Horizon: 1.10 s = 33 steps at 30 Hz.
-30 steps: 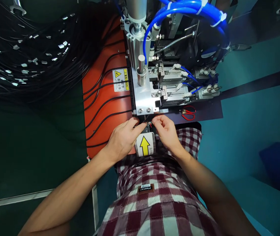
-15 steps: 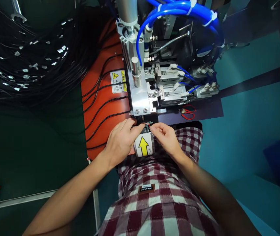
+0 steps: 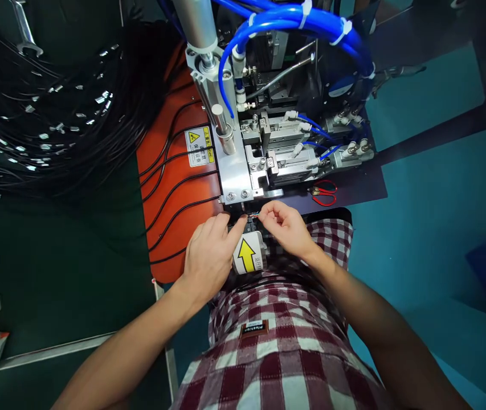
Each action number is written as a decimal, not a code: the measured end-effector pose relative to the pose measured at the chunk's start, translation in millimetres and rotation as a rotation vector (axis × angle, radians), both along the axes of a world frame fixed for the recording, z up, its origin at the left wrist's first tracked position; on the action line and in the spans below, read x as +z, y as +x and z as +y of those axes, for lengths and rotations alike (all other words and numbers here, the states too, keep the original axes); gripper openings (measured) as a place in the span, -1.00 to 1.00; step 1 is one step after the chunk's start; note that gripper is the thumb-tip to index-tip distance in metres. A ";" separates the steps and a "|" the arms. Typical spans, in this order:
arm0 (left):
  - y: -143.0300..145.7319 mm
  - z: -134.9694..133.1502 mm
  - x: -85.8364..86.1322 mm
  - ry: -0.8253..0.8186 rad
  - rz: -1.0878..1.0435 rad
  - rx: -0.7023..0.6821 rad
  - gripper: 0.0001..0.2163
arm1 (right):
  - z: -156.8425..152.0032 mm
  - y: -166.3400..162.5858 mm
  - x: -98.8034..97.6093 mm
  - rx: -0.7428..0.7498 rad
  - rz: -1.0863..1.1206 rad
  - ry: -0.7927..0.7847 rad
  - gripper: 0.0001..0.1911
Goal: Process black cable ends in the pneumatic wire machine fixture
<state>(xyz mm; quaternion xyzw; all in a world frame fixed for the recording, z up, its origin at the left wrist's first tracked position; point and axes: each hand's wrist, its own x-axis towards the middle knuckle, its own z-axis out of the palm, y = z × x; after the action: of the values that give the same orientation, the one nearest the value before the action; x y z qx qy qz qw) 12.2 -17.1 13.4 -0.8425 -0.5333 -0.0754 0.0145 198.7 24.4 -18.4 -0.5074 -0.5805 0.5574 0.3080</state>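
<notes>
"Head view, and I'm standing close: what's in the right hand (image 3: 288,230)?"

"Thumb and forefinger are pinching thin coloured wires (image 3: 254,215), just in front of the metal plate (image 3: 232,176) and beyond the yellow arrow label (image 3: 249,256)."

"And the left hand (image 3: 211,247)?"

"Its thumb reaches to the wires, apart from the forefinger. Whether it grips anything, I can't tell."

"Anything nearby?"

"Red-handled cutters (image 3: 325,193) to the right, black cables (image 3: 178,213) across the orange surface (image 3: 170,265) on the left."
</notes>
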 end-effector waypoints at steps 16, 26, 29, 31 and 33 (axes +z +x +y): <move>-0.3 2.2 -4.8 -0.045 -0.173 -0.012 -0.67 | -3.0 -6.8 -14.8 -0.135 0.199 -0.188 -0.64; 2.9 4.4 -5.4 -0.103 -0.159 0.017 -0.65 | -10.7 -28.3 -18.9 -0.244 0.287 -0.135 -0.72; 3.3 6.6 -6.9 -0.078 -0.178 0.005 -0.65 | -14.0 -30.9 -20.9 -0.287 0.195 -0.009 -0.74; 3.2 7.7 -8.7 -0.070 -0.205 0.013 -0.65 | -14.0 -32.3 -21.4 -0.296 0.240 -0.073 -0.72; 1.8 6.7 -10.3 -0.081 -0.261 0.031 -0.66 | -12.5 -32.9 -21.0 -0.287 0.336 -0.194 -0.68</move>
<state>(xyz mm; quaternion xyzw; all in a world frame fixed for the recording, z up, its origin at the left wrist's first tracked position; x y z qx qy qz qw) 14.0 -10.4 3.2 -0.8171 -0.5460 -0.1627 -0.0877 165.8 11.9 -39.4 -0.5123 -0.3868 0.6375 0.4261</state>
